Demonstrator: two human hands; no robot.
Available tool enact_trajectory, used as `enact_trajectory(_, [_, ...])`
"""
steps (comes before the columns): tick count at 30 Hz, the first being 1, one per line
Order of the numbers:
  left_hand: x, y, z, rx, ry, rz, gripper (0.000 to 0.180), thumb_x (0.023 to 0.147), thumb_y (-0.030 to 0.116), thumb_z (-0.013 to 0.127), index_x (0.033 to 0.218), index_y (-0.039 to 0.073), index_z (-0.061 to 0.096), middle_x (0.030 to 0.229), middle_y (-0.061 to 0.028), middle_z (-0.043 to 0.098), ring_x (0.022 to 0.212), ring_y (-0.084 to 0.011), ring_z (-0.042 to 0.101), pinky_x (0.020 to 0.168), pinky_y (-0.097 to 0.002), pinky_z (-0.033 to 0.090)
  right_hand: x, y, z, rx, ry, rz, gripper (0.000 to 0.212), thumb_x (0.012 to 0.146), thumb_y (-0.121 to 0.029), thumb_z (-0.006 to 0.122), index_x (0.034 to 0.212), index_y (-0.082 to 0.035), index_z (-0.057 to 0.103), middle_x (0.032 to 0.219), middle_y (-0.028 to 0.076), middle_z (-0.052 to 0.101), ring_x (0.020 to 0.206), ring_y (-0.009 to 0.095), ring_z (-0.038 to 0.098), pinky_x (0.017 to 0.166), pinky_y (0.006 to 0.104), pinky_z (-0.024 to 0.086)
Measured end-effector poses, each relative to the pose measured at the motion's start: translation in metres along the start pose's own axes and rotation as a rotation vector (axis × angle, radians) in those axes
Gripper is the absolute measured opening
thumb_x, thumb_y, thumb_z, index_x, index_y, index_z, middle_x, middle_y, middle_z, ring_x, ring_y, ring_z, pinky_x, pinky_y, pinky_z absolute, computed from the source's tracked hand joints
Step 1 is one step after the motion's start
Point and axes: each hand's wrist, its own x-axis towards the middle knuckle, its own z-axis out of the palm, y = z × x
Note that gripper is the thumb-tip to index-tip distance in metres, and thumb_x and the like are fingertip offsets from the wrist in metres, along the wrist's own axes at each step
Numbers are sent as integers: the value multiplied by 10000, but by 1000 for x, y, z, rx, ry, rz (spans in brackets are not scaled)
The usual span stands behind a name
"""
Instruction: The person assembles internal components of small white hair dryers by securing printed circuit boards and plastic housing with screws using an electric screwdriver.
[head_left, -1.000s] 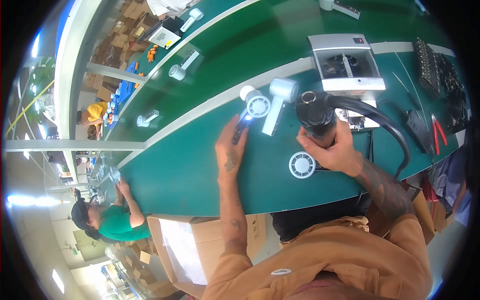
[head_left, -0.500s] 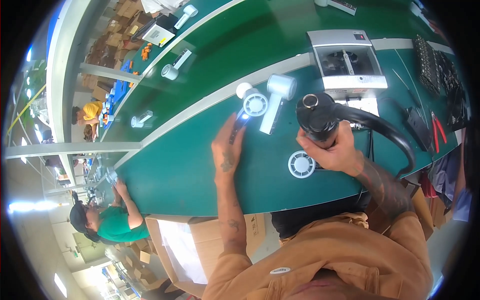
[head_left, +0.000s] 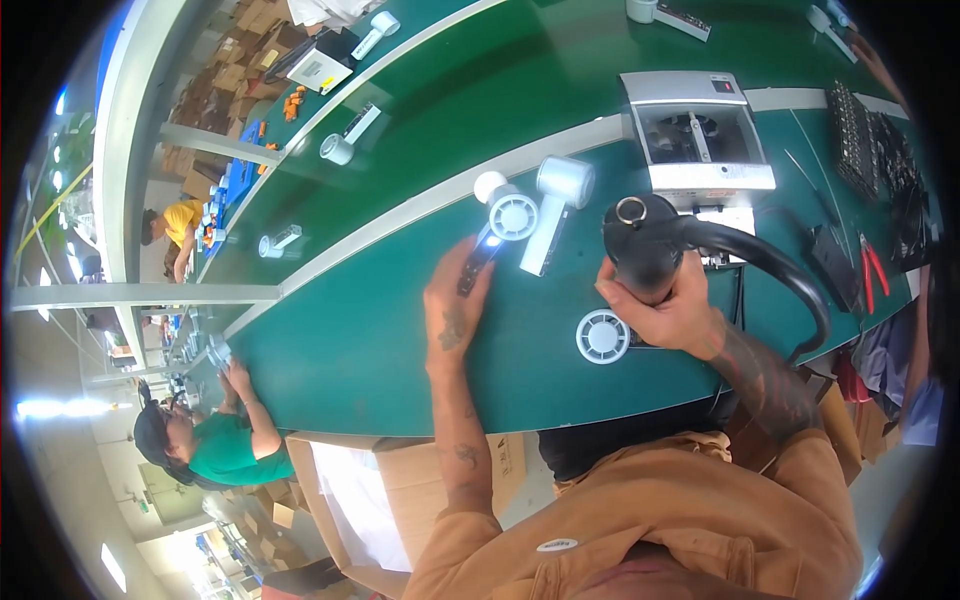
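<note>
My left hand [head_left: 455, 300] is closed round the dark open handle of a pale blue handheld fan [head_left: 513, 217], where a small white light glows. Gripped in my right hand [head_left: 680, 315] is a black cylindrical tool [head_left: 640, 245], apparently an electric screwdriver, with a metal ring on top and a thick black cable; its lower end is hidden. A second fan [head_left: 550, 215] lies just right of the held one. Another round fan head [head_left: 603, 336] rests below my right hand, its handle partly covered.
A silver screw feeder [head_left: 697, 175] stands beyond the tool. Red-handled pliers [head_left: 873, 272] and dark mesh-like parts [head_left: 855, 140] lie at the right. More fans [head_left: 350, 135] sit on the green conveyor belt [head_left: 430, 120]. A co-worker in green [head_left: 235, 445] works at the left; a cardboard box [head_left: 400, 490] stands below the bench.
My hands, the held fan and the tool stay nearly in place; the whole view shifts slightly. At the far right edge, another person's arm has come in near a fan.
</note>
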Motion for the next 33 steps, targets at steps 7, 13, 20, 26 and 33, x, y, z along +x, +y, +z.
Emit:
enact_trajectory(7, [0,5,-2,-36,7,-1,383,831,66,745,1195,8,641,1135,-174,672,958,-297,680,817,-346,548,-2,7,1,-28,-17,-25,409,792,-140,777,1116,-1,570,690,20,634,638,73,596,605,265,495])
enact_trajectory(13, [1,6,-1,-28,-15,28,377,834,66,743,1192,7,639,1136,-171,671,960,-299,680,829,-346,545,3,5,2,-7,43,-157,397,795,-141,775,1109,-13,569,634,14,607,629,86,606,594,279,495])
enact_trajectory(20, [-1,5,-1,-53,-5,-8,379,842,85,745,1194,-2,636,1135,-173,672,962,-296,681,819,-348,548,-1,9,3,-34,-8,-37,399,790,-134,772,1109,-11,567,619,6,603,576,56,565,550,263,464])
enact_trajectory(26, [1,4,-1,-30,-7,-3,396,856,105,739,1217,-9,622,1121,-159,675,958,-260,672,830,-334,532,4,8,4,-62,38,-148,394,787,-126,775,1093,-2,559,583,10,603,556,60,572,545,246,469])
enact_trajectory(33, [0,8,-4,-32,-23,-18,358,882,131,714,1202,-8,632,1153,-176,665,979,-302,675,828,-350,541,1,10,1,-16,-5,-70,379,800,-107,762,1096,8,555,576,20,605,533,57,571,535,240,458])
